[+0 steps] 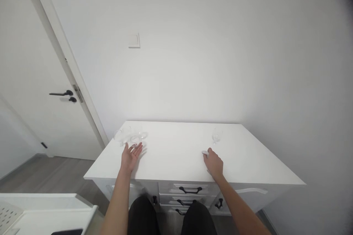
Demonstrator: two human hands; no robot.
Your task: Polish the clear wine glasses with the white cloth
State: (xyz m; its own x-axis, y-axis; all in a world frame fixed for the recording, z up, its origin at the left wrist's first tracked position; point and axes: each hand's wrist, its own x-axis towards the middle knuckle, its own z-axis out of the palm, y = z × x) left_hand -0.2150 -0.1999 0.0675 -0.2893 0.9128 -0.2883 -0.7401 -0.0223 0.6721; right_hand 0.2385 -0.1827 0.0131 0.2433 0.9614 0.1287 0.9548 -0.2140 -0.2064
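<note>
Several clear stemmed glasses stand close together at the left end of the white cabinet top; their outlines are faint. My left hand is just in front of them, palm turned up and fingers spread. Whether its fingertips touch the nearest glass is hard to tell. Toward the right, my right hand is closed around a small white object with a rounded end, mostly hidden in the fist. Another clear stemmed glass stands alone behind that hand.
The white cabinet has drawers with black handles below its top. A pale wall with a light switch rises behind. A white door is at left; a white tray-like surface lies lower left.
</note>
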